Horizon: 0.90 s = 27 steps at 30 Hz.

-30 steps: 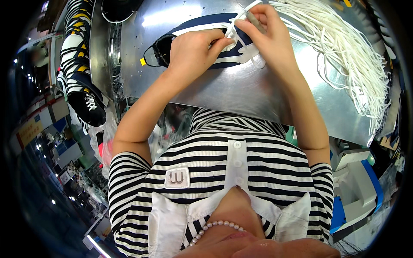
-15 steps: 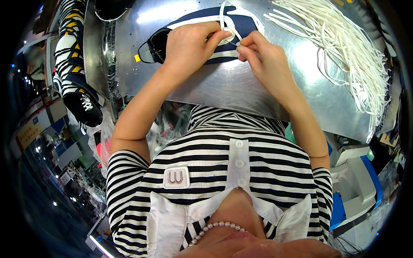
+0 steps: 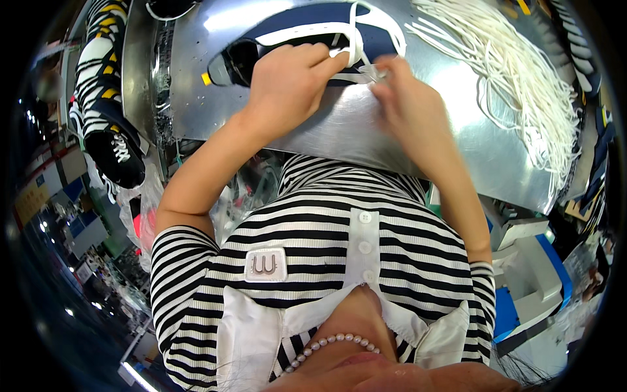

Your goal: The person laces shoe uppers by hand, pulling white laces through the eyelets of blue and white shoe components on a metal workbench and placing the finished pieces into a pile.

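Note:
A navy shoe (image 3: 294,21) with white stripes lies on its side on the metal table, its opening toward the left. A white shoelace (image 3: 356,32) loops up from its eyelet area. Over the shoe's near side, my left hand (image 3: 287,85) is closed on its upper, with thumb and forefinger beside the lace; its other fingertips are hidden. My right hand (image 3: 415,108) is at the shoe's near right edge. Its blurred thumb and forefinger are pinched on a pale lace end, close to the eyelets.
A big bundle of loose white laces (image 3: 522,85) covers the table's right side. Along the left stands a row of striped shoes (image 3: 108,98). Part of a dark shoe (image 3: 173,6) shows at the top left. A grey and blue box (image 3: 532,274) sits below the table's right edge.
My right hand has moved slightly right and down, now blurred. My left hand has turned a little, its thumb shifting lower. The lace loop stands more upright. The whole view has shifted slightly.

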Tool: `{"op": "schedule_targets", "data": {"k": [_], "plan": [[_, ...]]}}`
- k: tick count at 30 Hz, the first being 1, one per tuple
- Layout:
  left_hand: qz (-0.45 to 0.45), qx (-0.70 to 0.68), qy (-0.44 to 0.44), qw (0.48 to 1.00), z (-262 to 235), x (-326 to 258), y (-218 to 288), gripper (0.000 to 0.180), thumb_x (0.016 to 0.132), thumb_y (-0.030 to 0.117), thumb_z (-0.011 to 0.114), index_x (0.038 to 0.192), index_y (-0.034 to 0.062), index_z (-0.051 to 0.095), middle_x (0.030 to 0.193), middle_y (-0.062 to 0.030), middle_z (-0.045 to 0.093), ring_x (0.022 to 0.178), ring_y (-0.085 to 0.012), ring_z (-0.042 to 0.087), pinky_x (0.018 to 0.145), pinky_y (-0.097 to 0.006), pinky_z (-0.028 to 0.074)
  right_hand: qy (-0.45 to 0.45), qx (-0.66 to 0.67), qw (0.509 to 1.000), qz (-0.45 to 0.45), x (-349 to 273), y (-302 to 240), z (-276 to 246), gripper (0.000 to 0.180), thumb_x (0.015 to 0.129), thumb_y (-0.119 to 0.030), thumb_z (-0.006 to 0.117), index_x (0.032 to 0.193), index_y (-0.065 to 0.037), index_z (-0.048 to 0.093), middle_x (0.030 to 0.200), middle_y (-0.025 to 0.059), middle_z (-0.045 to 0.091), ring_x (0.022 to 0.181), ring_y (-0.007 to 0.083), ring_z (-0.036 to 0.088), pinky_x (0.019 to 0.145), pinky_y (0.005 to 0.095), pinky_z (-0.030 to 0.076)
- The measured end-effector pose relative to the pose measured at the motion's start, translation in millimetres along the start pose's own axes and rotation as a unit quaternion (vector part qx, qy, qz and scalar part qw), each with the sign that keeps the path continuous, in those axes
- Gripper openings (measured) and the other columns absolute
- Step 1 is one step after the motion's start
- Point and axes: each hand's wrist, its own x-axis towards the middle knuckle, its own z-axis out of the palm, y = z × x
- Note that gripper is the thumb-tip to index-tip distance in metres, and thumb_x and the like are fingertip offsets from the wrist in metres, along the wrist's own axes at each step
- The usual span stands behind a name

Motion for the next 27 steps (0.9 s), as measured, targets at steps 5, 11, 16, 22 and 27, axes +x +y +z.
{"op": "schedule_targets", "data": {"k": [5, 11, 16, 22, 27], "plan": [[0.149, 0.038, 0.173, 0.973, -7.0, -19.8, -6.4, 0.026, 0.072, 0.013, 0.067, 0.097, 0.0143, 0.07, 0.073, 0.0045, 0.053, 0.068, -0.011, 0.059, 0.059, -0.025, 0.047, 0.172, 0.243, 0.953, 0.051, 1.8, 19.5, -65.4, 0.019, 0.092, -0.022, 0.066, 0.104, -0.009, 0.062, 0.098, 0.0016, 0.071, 0.085, 0.011, 0.063, 0.077, 0.0281, 0.049], [-0.039, -0.128, 0.011, 0.991, -7.0, -9.4, -13.5, 0.03, 0.086, 0.022, 0.064, 0.111, 0.0062, 0.067, 0.088, -0.0073, 0.063, 0.082, -0.0262, 0.063, 0.074, -0.036, 0.05, 0.046, 0.3, 0.952, 0.033, 53.3, 45.9, -10.3, 0.049, 0.08, -0.027, 0.081, 0.111, -0.006, 0.051, 0.099, 0.0094, 0.07, 0.084, 0.01, 0.062, 0.067, 0.0222, 0.046], [-0.264, -0.464, -0.252, 0.807, -18.7, 4.0, -31.6, 0.042, 0.098, 0.039, 0.058, 0.114, 0.0011, 0.066, 0.095, -0.0036, 0.066, 0.088, -0.014, 0.057, 0.08, -0.03, 0.046, 0.16, 0.339, 0.924, -0.075, 40.9, 26.0, 14.2, 0.056, 0.075, -0.011, 0.085, 0.116, -0.002, 0.048, 0.093, 0.005, 0.066, 0.082, 0.0117, 0.062, 0.07, 0.0223, 0.05], [-0.285, -0.51, -0.149, 0.798, 7.0, 6.9, -21.2, 0.026, 0.088, 0.026, 0.07, 0.095, 0.0012, 0.073, 0.08, -0.0012, 0.063, 0.076, -0.0088, 0.052, 0.07, -0.026, 0.043, 0.188, 0.317, 0.929, -0.026, 46.7, 13.7, 19.6, 0.054, 0.077, -0.01, 0.084, 0.117, -0.001, 0.048, 0.094, 0.0094, 0.065, 0.085, 0.0143, 0.063, 0.076, 0.0243, 0.051], [-0.327, -0.505, -0.001, 0.799, 27.6, -9.9, -23.5, 0.018, 0.085, 0.019, 0.069, 0.093, 0.0043, 0.076, 0.081, -0.0093, 0.073, 0.068, -0.0183, 0.069, 0.068, -0.032, 0.054, 0.151, 0.358, 0.92, 0.048, 42.4, 22.1, 21.1, 0.05, 0.08, -0.013, 0.082, 0.117, -0.001, 0.05, 0.098, 0.0116, 0.066, 0.086, 0.0149, 0.063, 0.077, 0.025, 0.051]]}}
